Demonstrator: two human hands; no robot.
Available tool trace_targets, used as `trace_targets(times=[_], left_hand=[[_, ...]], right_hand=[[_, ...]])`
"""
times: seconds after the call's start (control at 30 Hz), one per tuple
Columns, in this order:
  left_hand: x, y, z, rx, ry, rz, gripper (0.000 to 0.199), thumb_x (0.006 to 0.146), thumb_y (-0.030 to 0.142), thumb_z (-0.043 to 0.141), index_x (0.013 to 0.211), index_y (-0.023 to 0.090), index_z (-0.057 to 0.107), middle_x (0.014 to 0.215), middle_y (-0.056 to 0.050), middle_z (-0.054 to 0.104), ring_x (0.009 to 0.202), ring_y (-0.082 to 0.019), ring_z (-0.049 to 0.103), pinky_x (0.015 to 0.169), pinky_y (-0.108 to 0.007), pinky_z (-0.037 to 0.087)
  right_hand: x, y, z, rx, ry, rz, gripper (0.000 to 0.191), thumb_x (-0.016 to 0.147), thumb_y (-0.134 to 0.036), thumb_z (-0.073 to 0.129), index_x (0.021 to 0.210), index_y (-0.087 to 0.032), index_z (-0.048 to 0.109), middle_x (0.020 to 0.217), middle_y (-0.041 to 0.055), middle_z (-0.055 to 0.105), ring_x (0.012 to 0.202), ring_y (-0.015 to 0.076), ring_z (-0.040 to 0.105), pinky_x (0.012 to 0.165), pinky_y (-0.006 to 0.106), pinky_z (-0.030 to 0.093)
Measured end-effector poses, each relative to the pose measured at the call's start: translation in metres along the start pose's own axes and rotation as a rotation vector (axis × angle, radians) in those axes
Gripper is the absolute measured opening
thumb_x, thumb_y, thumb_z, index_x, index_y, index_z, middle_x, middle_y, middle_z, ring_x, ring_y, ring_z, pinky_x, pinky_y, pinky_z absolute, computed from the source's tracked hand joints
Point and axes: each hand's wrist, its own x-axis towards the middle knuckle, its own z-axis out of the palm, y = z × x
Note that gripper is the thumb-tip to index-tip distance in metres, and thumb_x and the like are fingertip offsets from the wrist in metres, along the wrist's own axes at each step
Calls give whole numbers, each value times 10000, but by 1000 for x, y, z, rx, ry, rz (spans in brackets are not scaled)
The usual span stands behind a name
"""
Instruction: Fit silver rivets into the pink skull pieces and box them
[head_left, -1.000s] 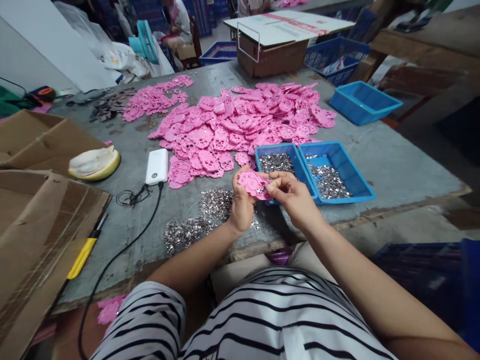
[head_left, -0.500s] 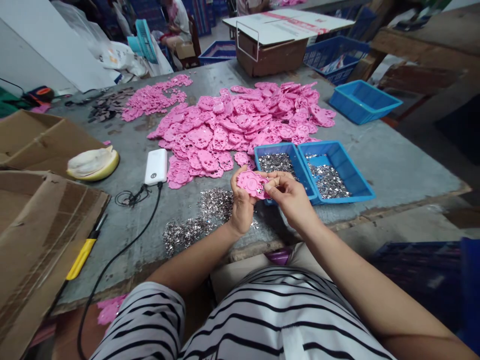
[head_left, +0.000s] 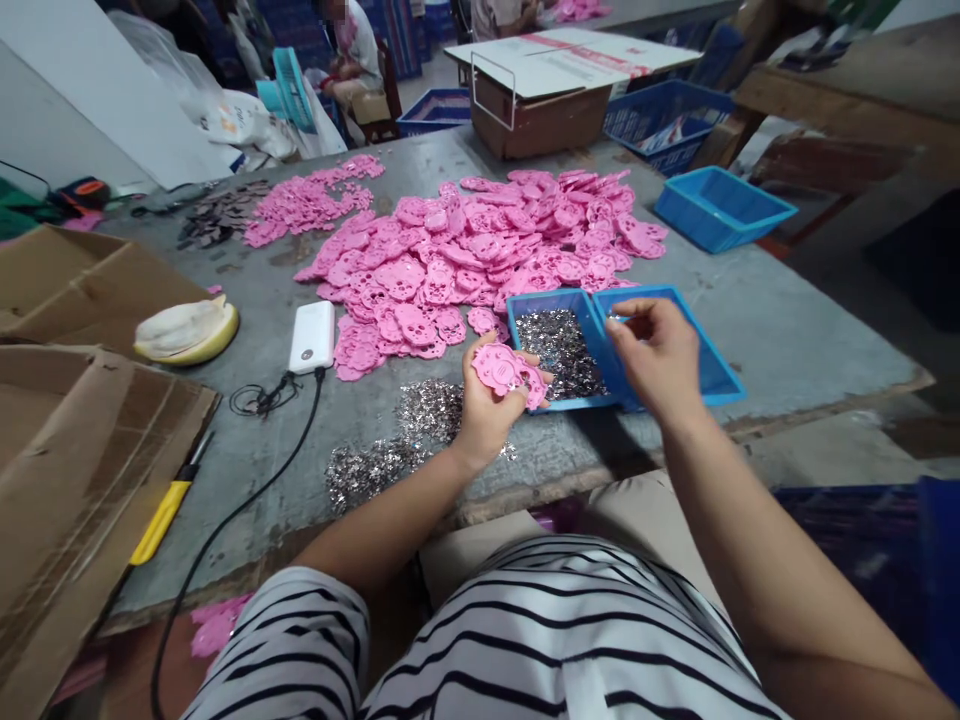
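1. Grey, scuffed worktop spreads before us in a cluttered workroom, its front edge worn.
2. Our left grip is closed on a pink piece, thumb along the lower edge, fingers behind. We hold it tilted above the worktop, just in front of the left blue tray.
3. We see the piece as thin, flat and bright pink, with a wavy outline, raised moulded lines on its broader part, and an opening toward its right end.
4. Our right grip is over the right blue tray, thumb and forefinger close together; we cannot tell whether they pinch anything.
5. Small silvery bits cover the floor of the left tray, which sits right beside the other. Near our left forearm, loose metal heaps lie on the worktop.
6. Beyond our hands rises a wide pile of similar pink pieces, overlapping at all angles.
7. Farther left we find a white power pack with a black cable, a yellow-rinded fruit and cardboard boxes.
8. Past the worktop, a person sits near a teal fan.
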Motion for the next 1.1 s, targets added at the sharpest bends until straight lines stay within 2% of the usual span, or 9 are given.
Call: trace_targets(times=[0.07,0.17,0.23,0.33,0.4,0.6,0.93,1.1], left_hand=[[0,2,1,-22,-17,-24,805,649,217,693,1330,311,275,956,-37,641,866,-217,673,618,-298,550],[0,5,2,-54,-63,-89,838,630,198,678,1338,282,238,959,-53,667,827,-220,687,546,-259,526],[-1,7,2,-72,-104,-149,805,642,203,661,1326,252,239,968,-80,683,759,-216,692,475,-233,490],[-1,10,2,-108,-154,-237,675,656,205,627,1244,218,294,943,-99,700,631,-194,674,391,-210,431],[0,11,1,-125,-167,-274,593,650,192,610,1170,220,325,923,-90,707,598,-187,665,375,-204,418],[1,8,2,-116,-150,-305,397,655,206,590,985,209,370,898,-86,709,596,-190,667,368,-209,427],[2,6,-1,-110,-173,-269,412,696,230,620,1028,182,381,921,-108,715,595,-186,672,374,-206,434],[2,4,-2,-117,-173,-263,415,697,229,627,1030,186,382,859,-70,713,598,-181,674,374,-194,437]], right_hand=[[18,22,-9,-248,-72,46,164,773,-261,570,904,-189,637,912,98,642,785,220,587,739,361,457],[31,44,-11,-592,-341,38,170,693,-162,593,831,-182,691,861,116,656,782,241,598,691,339,438],[31,48,-8,-715,-497,47,188,697,-134,562,808,-188,704,836,119,672,760,236,612,635,313,416],[28,41,-4,-766,-588,96,204,739,-152,521,810,-198,706,822,118,695,751,240,633,582,301,379],[27,36,-6,-767,-583,127,200,748,-170,518,814,-198,705,836,124,705,758,253,643,571,304,371],[29,36,-13,-705,-409,167,171,771,-227,554,858,-189,697,884,138,717,796,286,653,593,320,388],[31,47,-18,-535,-298,224,160,720,-197,611,803,-188,747,791,92,723,793,275,651,665,327,432],[34,49,-23,-444,-277,271,118,658,-145,638,712,-197,729,641,56,674,686,242,616,621,318,408]])
